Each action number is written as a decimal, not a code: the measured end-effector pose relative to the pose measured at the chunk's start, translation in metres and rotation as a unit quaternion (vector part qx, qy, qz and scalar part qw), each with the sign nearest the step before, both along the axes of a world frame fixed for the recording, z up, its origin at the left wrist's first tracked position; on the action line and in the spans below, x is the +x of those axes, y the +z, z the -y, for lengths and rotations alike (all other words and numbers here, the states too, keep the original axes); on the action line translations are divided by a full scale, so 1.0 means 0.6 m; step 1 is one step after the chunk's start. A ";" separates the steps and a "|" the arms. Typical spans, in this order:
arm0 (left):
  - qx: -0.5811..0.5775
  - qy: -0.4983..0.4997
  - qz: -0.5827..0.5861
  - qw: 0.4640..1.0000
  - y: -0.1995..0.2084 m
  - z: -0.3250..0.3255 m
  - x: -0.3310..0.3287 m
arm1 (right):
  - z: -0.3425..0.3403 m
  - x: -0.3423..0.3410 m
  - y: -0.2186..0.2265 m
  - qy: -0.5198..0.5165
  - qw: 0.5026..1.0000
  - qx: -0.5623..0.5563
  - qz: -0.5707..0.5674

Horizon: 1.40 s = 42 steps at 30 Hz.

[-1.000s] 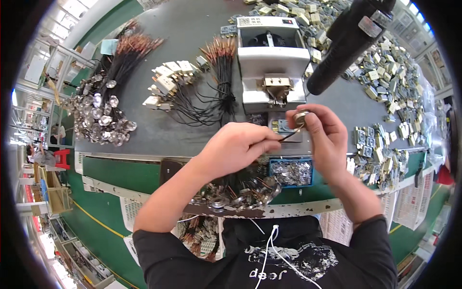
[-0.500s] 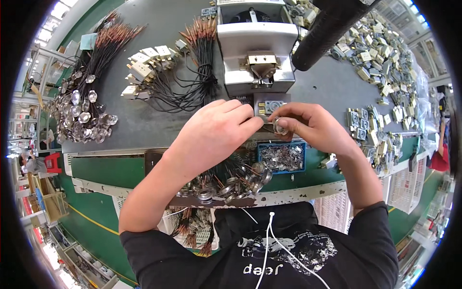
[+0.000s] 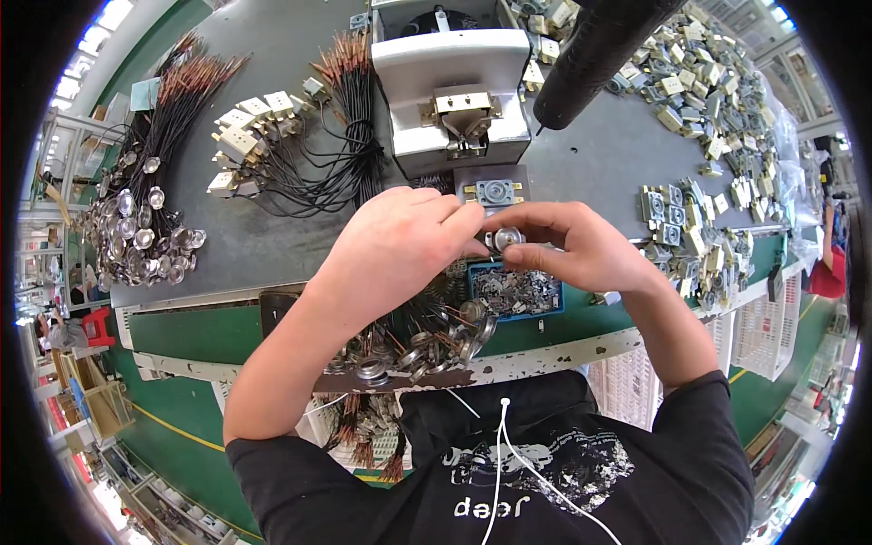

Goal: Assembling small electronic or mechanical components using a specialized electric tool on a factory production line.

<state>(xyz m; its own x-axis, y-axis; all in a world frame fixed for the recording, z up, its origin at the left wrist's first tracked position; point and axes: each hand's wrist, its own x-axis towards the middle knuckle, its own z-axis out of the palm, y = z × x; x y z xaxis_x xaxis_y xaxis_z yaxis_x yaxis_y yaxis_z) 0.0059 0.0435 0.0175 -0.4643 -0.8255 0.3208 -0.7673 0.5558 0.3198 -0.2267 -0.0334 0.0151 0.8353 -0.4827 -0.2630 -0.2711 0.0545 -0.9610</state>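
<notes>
Between thumb and fingers of my right hand (image 3: 577, 247) is a small round metal cup-shaped part (image 3: 507, 239), its face turned up. My left hand (image 3: 400, 243) is closed right beside it, fingertips bent down near the part; what they pinch is hidden by the hand. Just beyond both hands, a grey block with a round centre and brass side tabs (image 3: 496, 192) lies on the plate of a silver press-like machine (image 3: 451, 86). A blue tray of small metal clips (image 3: 516, 316) sits below my right hand.
Black wires with round metal ends (image 3: 372, 368) lie at the near edge. Wire bundles (image 3: 145, 218) and cream blocks with wires (image 3: 239, 143) are on the left. Many grey-and-cream blocks (image 3: 699, 82) cover the right. A thick black pole (image 3: 590, 64) slants over the table.
Both hands have shifted slightly nearer with the round metal part, which now shows its face more. The whole scene has slid a little left in view, exposing more of the grey block.
</notes>
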 end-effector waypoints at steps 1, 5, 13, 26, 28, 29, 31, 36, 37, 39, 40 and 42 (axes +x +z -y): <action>0.007 0.005 -0.005 1.000 0.000 0.000 -0.001 | 0.000 -0.001 0.000 0.000 1.000 -0.001 -0.001; 0.048 -0.004 -0.016 0.999 0.002 -0.004 -0.001 | -0.013 -0.005 -0.004 -0.018 0.997 -0.074 -0.023; 0.153 -0.051 0.060 0.985 0.024 -0.010 0.007 | -0.004 -0.030 -0.066 -0.112 0.884 -0.446 -0.086; 0.251 0.110 -0.046 0.961 -0.026 0.061 -0.005 | 0.073 -0.024 0.075 -0.227 0.758 -0.489 0.368; 0.244 0.105 -0.061 0.962 -0.031 0.061 -0.005 | 0.102 0.007 0.089 -0.284 0.728 -0.474 0.406; 0.233 0.099 -0.046 0.966 -0.032 0.062 -0.004 | 0.111 0.030 0.095 -0.338 0.694 -0.455 0.443; 0.225 0.095 -0.030 0.969 -0.034 0.062 -0.001 | 0.108 0.095 0.111 -0.361 0.726 -0.368 0.454; 0.193 0.092 -0.003 0.977 -0.033 0.062 -0.005 | 0.103 0.076 0.157 -0.254 0.920 -0.225 0.195; 0.193 0.095 -0.005 0.977 -0.037 0.061 -0.004 | 0.089 0.079 0.155 -0.288 0.892 -0.272 0.218; 0.166 0.083 -0.004 0.983 -0.044 0.059 -0.002 | 0.074 0.082 0.155 -0.318 0.861 -0.316 0.240; 0.165 0.084 -0.005 0.983 -0.048 0.060 0.000 | 0.070 0.083 0.162 -0.320 0.863 -0.301 0.248; 0.135 0.068 -0.020 0.988 -0.056 0.062 0.002 | 0.064 0.083 0.182 -0.324 0.867 -0.271 0.265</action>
<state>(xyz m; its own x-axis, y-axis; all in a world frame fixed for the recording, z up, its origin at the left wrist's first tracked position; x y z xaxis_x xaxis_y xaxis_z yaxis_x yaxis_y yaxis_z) 0.0072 0.0064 -0.0163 -0.3351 -0.9372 0.0967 -0.8125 0.3395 0.4739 -0.1766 -0.0719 0.1242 0.2761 -0.8288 0.4866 0.1352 -0.4677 -0.8735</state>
